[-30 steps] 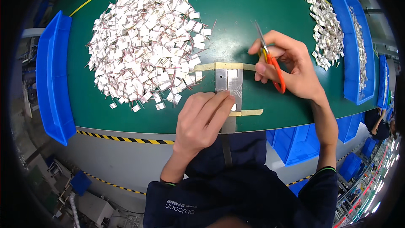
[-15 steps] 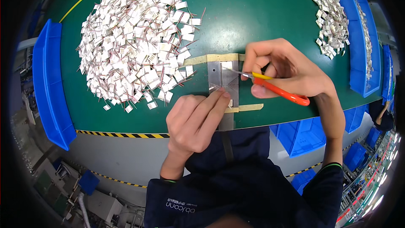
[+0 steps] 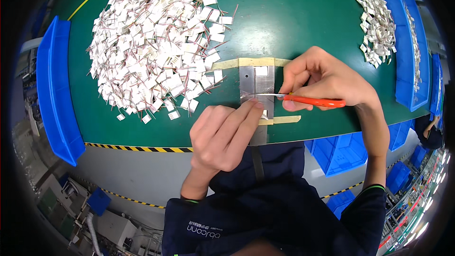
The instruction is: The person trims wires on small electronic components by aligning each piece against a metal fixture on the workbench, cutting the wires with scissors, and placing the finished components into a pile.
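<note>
1. The metal plate (image 3: 268, 84) is lying on the green counter (image 3: 303, 14) near its front edge, showing a shiny grey face with a small dark hole at upper left
2. The orange-handled scissors (image 3: 317, 101) are resting in the right hand (image 3: 332, 83), its grip pinching the handles; the slim blades are reaching across the plate
3. The left hand (image 3: 219, 137) is pressing its fingertips onto the plate, covering what lies beneath; whether its grip is pinching anything, I cannot tell
4. An upper white piece (image 3: 261, 71) and a lower white piece (image 3: 265, 114) are showing on the plate, between tape strips (image 3: 287, 119)
5. A large heap of white wired tabs (image 3: 147, 42) is crowding the left, a smaller heap (image 3: 377, 23) is lying right, blue trays (image 3: 52, 90) flanking both
</note>
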Motion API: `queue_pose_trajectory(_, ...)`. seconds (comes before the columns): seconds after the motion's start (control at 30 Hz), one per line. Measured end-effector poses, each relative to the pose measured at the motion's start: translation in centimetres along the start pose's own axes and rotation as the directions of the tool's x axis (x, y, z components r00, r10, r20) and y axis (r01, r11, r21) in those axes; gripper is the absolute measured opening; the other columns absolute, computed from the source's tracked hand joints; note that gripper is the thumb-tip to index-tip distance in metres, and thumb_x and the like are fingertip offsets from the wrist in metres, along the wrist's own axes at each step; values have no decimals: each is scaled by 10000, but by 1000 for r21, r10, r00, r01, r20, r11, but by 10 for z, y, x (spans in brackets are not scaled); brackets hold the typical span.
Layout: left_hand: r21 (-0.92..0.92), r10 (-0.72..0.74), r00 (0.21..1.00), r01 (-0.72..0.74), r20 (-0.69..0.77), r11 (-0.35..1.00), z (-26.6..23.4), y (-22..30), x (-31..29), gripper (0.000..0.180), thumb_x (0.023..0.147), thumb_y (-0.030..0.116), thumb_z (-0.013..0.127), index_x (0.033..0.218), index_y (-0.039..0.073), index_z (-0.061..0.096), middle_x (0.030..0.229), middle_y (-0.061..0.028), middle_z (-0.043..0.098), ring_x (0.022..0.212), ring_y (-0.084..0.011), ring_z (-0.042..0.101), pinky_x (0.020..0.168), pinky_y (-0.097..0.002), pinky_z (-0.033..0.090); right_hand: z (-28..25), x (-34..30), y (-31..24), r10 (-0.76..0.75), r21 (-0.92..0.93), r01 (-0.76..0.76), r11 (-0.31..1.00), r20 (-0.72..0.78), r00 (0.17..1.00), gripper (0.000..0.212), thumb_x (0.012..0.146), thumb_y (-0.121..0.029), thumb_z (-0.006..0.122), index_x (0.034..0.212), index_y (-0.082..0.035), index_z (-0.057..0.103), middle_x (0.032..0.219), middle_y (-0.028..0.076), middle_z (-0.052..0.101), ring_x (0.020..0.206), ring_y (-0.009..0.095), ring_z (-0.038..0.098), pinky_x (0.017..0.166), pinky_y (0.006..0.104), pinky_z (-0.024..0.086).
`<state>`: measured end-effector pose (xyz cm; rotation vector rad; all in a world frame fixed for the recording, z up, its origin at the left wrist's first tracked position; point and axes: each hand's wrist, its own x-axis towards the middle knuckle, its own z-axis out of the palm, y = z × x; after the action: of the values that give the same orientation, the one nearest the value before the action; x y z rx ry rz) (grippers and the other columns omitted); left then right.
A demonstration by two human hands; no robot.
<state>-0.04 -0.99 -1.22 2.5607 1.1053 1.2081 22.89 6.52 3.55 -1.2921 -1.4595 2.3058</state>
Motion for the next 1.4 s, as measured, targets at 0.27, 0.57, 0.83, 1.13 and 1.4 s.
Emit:
queue_pose_trajectory(0.27, -29, 11, 1000, -11, -15, 1000, 0, -1, -1, 338, 604, 41, 617, 915, -73, 682, 881, -138, 673, 615, -178, 535, 512, -262, 414, 4, 2, -5, -29, 67, 30, 997, -15, 999, 133, 798, -11, 637, 879, 83, 685, 693, 85, 686, 532, 57, 578, 480, 195, 416)
queue_pose_trajectory(0.57, -31, -38, 999, 39, 25, 999, -5, 1, 0, 254, 666, -53, 717, 915, -23, 676, 889, -94, 697, 611, -178, 559, 525, -265, 427, 6, -1, -14, 92, 102, -88, 991, -39, 995, 116, 763, 108, 650, 875, 101, 678, 600, 118, 633, 361, 101, 517, 335, 208, 350)
queue_pose_trajectory(0.83, -28, -47, 999, 47, 12, 999, -4, 1, 0, 237, 663, -50, 726, 894, -25, 682, 877, -91, 696, 612, -177, 559, 521, -266, 423, 5, -3, -13, 74, 29, -73, 997, -34, 997, 102, 803, 22, 656, 871, 97, 667, 568, 78, 612, 363, 91, 485, 336, 225, 330)
queue_pose_trajectory(1.13, -42, -7, 1000, 7, -13, 999, -3, -1, 0, 272, 637, -10, 675, 906, -51, 678, 889, -121, 682, 618, -181, 549, 516, -267, 422, 7, 3, -11, 2, -54, -3, 999, -27, 1000, 51, 781, 25, 645, 799, 72, 648, 583, 56, 627, 454, 28, 491, 418, 193, 336)
queue_pose_trajectory(1.4, -69, 22, 1000, -23, -14, 997, -3, -1, -1, 310, 629, 27, 632, 920, -74, 664, 917, -150, 668, 620, -180, 532, 503, -271, 413, 12, 6, -12, 31, -34, -33, 999, -72, 997, 42, 761, 26, 650, 782, 62, 647, 600, 62, 644, 454, 30, 492, 415, 197, 326)
